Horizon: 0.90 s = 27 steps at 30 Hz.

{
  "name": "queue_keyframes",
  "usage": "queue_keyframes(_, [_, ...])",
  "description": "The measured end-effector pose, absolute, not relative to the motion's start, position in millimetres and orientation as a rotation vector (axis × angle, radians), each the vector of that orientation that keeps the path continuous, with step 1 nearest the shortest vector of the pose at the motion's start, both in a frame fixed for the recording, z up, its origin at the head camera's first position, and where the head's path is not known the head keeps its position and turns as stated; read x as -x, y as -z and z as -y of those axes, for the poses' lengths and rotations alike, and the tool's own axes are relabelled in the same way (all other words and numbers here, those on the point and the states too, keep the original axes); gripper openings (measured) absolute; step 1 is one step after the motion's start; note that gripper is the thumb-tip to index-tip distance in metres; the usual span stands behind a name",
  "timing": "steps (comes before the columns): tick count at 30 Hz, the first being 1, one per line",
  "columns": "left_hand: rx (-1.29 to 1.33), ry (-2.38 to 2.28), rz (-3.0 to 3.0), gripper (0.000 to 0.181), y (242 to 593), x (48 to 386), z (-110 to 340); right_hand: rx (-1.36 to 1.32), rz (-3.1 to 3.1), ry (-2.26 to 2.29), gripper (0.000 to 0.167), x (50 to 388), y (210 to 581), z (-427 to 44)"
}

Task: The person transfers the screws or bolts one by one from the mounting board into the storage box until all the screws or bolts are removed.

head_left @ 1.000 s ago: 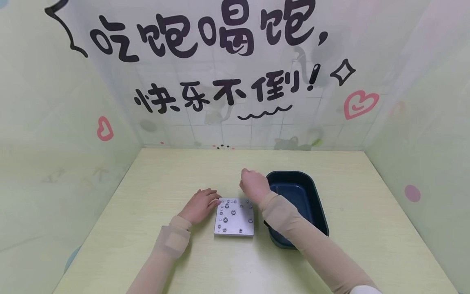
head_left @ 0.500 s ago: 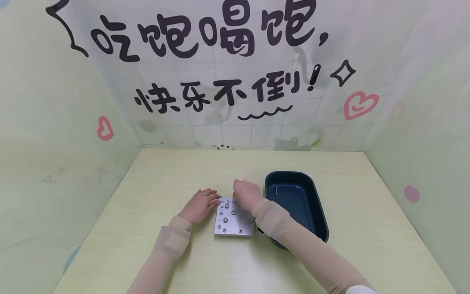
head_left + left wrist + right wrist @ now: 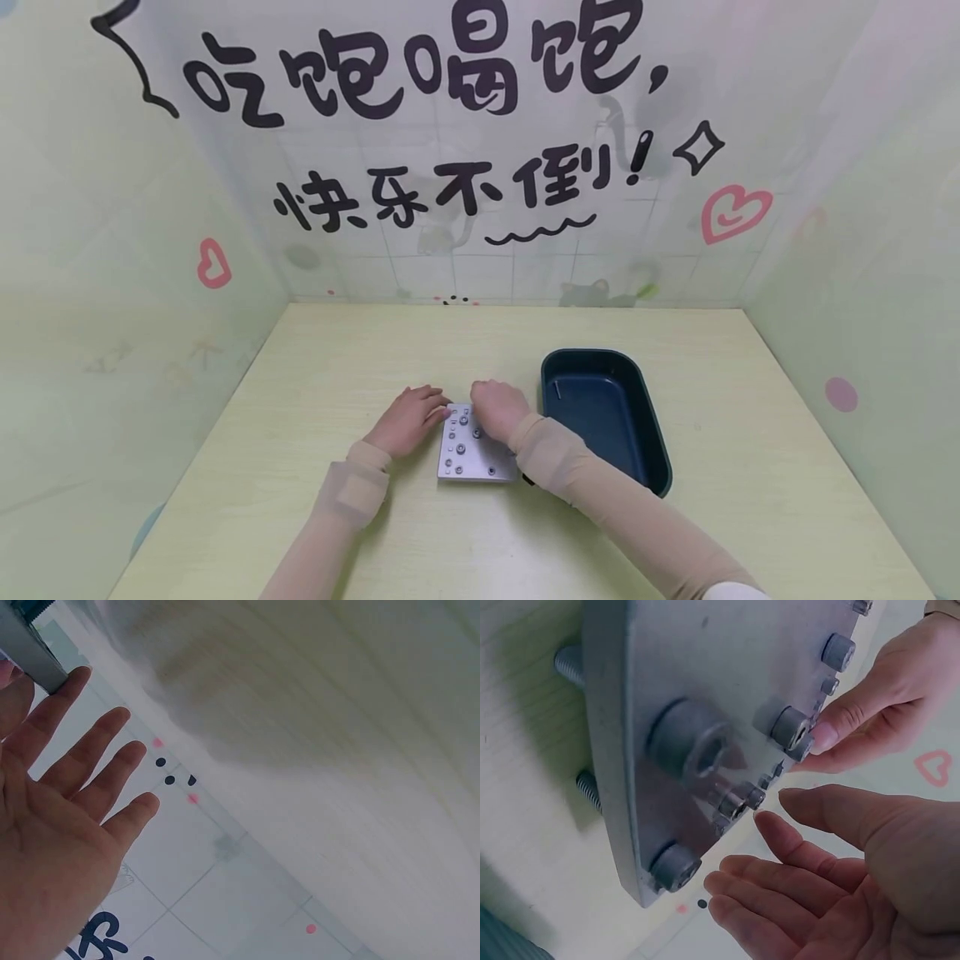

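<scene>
A silver metal plate point(image 3: 476, 467) with several socket-head screws point(image 3: 690, 739) lies on the table. Threaded ends stick out of its underside in the right wrist view. My left hand point(image 3: 405, 422) holds the plate's far left corner, thumb on the top face and index finger point(image 3: 56, 712) against the edge; the other fingers are spread. My right hand point(image 3: 498, 412) is over the plate's far right part. In the right wrist view, its thumb and index fingertip point(image 3: 769, 825) are apart beside a small screw point(image 3: 754, 796); nothing shows between them.
A dark blue tray point(image 3: 652, 417) stands right of the plate, partly behind my right forearm. One screw point(image 3: 557, 389) lies inside it, near its left wall. Printed walls point(image 3: 480, 275) enclose the table point(image 3: 360, 350) at the back and both sides.
My right hand has come left and nearer from beside the tray, down over the plate. The screw in the tray has rolled slightly left. My left hand and the plate stay put.
</scene>
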<state>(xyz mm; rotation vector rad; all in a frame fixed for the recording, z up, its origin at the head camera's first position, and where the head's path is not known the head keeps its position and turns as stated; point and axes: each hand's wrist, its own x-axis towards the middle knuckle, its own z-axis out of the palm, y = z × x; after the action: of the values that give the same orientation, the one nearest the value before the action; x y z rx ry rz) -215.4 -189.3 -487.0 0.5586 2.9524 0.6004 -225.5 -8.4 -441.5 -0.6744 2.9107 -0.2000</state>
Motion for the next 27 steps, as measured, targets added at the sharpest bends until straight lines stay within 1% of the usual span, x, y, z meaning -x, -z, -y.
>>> queue_keyframes(13, [-0.551, -0.596, -2.951, 0.035, 484.4, 214.6, 189.4, 0.587, -2.853, 0.185, 0.012, 228.5, 443.5, 14.2])
queue_keyframes(27, [-0.558, -0.609, -2.950, 0.034, 486.0, 215.5, 190.0, 0.586, -2.866, 0.069, 0.010, 226.3, 439.7, 18.0])
